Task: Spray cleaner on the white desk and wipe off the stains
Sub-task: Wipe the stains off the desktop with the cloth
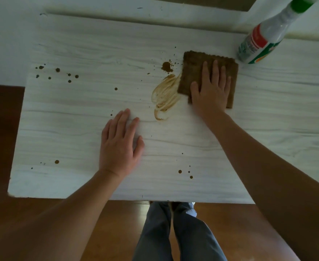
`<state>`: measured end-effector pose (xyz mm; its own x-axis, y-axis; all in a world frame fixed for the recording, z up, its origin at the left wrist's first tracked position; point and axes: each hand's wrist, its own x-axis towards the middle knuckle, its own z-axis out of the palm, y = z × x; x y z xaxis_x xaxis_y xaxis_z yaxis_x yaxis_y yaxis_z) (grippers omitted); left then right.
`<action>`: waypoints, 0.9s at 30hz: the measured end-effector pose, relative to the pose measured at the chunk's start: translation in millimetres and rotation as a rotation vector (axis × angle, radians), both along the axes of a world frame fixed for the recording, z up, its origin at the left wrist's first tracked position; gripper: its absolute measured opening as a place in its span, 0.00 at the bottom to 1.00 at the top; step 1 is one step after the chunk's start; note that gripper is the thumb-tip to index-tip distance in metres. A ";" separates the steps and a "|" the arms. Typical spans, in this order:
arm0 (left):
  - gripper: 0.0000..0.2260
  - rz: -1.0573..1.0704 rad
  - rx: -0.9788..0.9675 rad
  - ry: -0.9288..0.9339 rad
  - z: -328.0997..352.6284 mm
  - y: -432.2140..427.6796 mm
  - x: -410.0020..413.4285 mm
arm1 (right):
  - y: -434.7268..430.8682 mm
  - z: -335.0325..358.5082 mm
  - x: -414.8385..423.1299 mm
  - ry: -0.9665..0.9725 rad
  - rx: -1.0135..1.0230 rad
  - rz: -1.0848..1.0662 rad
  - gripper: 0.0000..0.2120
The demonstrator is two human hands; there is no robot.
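i'm pressing my right hand (210, 89) flat, fingers spread, on the brown cloth (194, 72) at the tan smear (165, 95) to load the wipe. my left hand (120, 142) is lying open on the white desk (79, 119), gripping nothing, bracing me. the spray bottle (264, 38) is standing beside the cloth, within reach. brown spots (57, 69) are waiting at the corners.

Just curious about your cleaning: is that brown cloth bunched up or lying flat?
Flat. The brown cloth lies spread as a square on the desk, the right hand pressing on it.
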<state>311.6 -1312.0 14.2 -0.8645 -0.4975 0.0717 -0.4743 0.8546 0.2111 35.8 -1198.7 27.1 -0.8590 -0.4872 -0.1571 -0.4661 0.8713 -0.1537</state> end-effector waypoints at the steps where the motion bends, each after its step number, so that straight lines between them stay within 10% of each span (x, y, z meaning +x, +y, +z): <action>1: 0.23 -0.001 -0.001 0.002 0.3 0.1 0.2 | -8.8 0.1 4.6 0.000 0.002 0.000 0.32; 11: 0.24 -0.001 0.000 -0.019 -0.6 0.4 0.1 | 46.3 6.7 49.0 -0.044 0.004 0.549 0.32; 22: 0.23 -0.012 0.001 0.015 -2.1 -0.8 0.0 | -57.4 3.9 -51.0 -0.019 0.022 0.122 0.33; 27: 0.23 -0.012 -0.009 0.007 -4.3 -0.8 0.8 | -98.4 5.5 -7.8 -0.011 -0.025 0.252 0.32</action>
